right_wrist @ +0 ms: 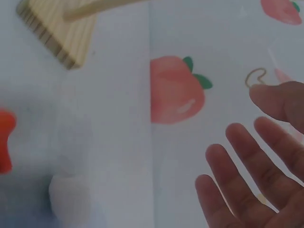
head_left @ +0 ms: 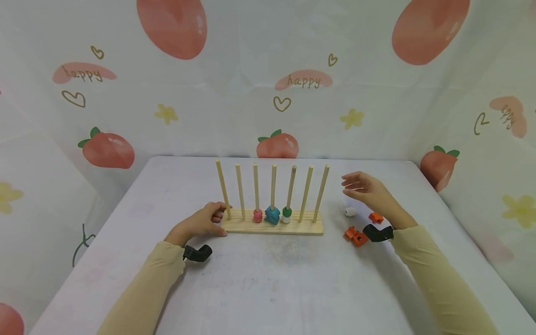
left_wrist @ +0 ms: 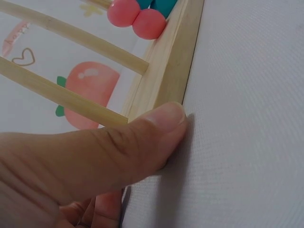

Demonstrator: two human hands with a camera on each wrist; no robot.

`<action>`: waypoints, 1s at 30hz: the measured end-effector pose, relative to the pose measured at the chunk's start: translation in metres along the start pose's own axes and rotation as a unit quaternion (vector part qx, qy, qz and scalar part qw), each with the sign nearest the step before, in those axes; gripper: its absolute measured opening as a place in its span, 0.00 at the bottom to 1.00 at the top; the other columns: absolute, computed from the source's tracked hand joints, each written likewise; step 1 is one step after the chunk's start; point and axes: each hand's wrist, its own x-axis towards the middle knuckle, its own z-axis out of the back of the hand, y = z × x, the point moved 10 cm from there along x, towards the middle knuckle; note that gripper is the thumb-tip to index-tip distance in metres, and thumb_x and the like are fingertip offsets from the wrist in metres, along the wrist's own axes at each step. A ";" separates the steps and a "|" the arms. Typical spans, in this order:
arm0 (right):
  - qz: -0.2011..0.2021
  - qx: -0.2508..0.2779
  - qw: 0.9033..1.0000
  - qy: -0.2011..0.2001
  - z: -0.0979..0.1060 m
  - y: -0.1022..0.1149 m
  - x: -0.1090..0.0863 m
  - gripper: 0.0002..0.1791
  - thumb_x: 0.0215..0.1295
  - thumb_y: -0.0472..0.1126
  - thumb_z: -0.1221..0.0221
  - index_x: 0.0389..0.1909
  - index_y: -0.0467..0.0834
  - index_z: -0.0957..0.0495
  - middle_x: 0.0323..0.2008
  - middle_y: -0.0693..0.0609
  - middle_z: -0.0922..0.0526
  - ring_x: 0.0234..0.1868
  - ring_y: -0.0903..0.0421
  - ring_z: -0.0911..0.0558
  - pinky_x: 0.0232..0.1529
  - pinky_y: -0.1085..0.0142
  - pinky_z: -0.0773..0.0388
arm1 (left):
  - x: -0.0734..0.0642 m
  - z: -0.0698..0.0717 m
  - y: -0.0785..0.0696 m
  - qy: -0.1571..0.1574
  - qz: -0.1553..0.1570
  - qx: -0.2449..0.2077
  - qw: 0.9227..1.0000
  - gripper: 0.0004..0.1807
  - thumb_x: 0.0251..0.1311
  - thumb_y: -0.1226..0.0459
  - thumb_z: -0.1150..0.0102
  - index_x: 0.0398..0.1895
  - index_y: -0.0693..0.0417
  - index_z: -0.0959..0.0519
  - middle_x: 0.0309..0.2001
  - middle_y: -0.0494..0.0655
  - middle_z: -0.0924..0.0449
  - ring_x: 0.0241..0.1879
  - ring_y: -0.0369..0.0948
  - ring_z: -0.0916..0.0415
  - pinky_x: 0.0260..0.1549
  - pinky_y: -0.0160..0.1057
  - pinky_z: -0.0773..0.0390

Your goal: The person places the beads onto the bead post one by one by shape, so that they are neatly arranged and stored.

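A wooden peg board with several upright dowels stands on the table. At its left end my left hand grips the base, thumb along the front edge in the left wrist view and the other fingers round behind. A pink bead is threaded on the third dowel from the left and a blue one on the fourth. The fifth carries a green bead above a white bead. To the right of the board, my right hand is raised over the table, fingers spread and holding nothing.
Below the right hand lie a loose white bead and an orange piece. More orange pieces lie nearer the front, close to the right wrist camera. A printed cloth backdrop hangs behind the table.
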 end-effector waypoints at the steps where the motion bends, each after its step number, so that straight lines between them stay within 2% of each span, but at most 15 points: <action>1: -0.008 -0.006 1.000 0.012 -0.002 -0.005 0.001 0.23 0.68 0.43 0.42 0.60 0.39 0.30 0.55 0.38 0.23 0.55 0.45 0.23 0.53 0.67 0.24 | 0.000 0.000 0.000 0.000 0.001 0.001 1.000 0.43 0.46 0.69 0.26 0.66 0.66 0.37 0.56 0.62 0.39 0.53 0.51 0.37 0.56 0.49 0.33; 4: -0.027 -0.020 0.998 0.045 -0.009 -0.018 0.004 0.24 0.67 0.43 0.41 0.60 0.37 0.30 0.56 0.36 0.24 0.56 0.41 0.23 0.55 0.52 0.24 | 0.000 0.000 0.000 0.000 0.001 0.004 1.000 0.43 0.46 0.69 0.26 0.66 0.66 0.37 0.56 0.62 0.39 0.53 0.51 0.36 0.56 0.49 0.33; 6: -0.035 -0.028 0.997 0.064 -0.013 -0.026 0.005 0.24 0.67 0.43 0.40 0.60 0.36 0.30 0.56 0.36 0.24 0.56 0.40 0.24 0.55 0.47 0.25 | 0.000 0.000 0.000 0.001 0.003 0.005 1.000 0.43 0.46 0.69 0.26 0.66 0.67 0.38 0.56 0.61 0.39 0.53 0.51 0.36 0.56 0.48 0.33; 13: -0.044 -0.040 0.991 0.117 -0.022 -0.043 0.004 0.24 0.66 0.43 0.40 0.58 0.34 0.30 0.55 0.35 0.23 0.55 0.39 0.24 0.53 0.49 0.24 | 0.000 0.000 0.001 0.001 0.005 0.004 1.000 0.44 0.46 0.69 0.26 0.66 0.67 0.39 0.56 0.62 0.39 0.54 0.51 0.35 0.56 0.49 0.33; 18: -0.060 -0.055 0.983 0.167 -0.030 -0.056 0.004 0.24 0.64 0.43 0.38 0.57 0.35 0.29 0.53 0.37 0.23 0.54 0.41 0.22 0.51 0.54 0.24 | 0.000 0.000 0.002 0.000 0.000 0.006 1.000 0.43 0.45 0.69 0.26 0.65 0.67 0.37 0.55 0.61 0.39 0.53 0.51 0.36 0.56 0.48 0.33; 21: -0.062 -0.067 0.977 0.191 -0.034 -0.061 0.003 0.25 0.62 0.43 0.36 0.56 0.35 0.28 0.51 0.38 0.22 0.54 0.40 0.22 0.52 0.52 0.24 | 0.000 0.000 0.002 -0.002 -0.001 0.006 1.000 0.43 0.45 0.69 0.26 0.65 0.67 0.37 0.56 0.62 0.38 0.53 0.51 0.36 0.56 0.48 0.33; 30: -0.076 -0.099 0.968 0.218 -0.038 -0.070 0.005 0.23 0.58 0.39 0.35 0.54 0.38 0.26 0.49 0.41 0.21 0.53 0.42 0.23 0.55 0.50 0.26 | -0.001 0.001 0.000 -0.003 -0.005 -0.002 1.000 0.43 0.45 0.70 0.26 0.65 0.66 0.37 0.57 0.62 0.39 0.54 0.52 0.36 0.58 0.50 0.34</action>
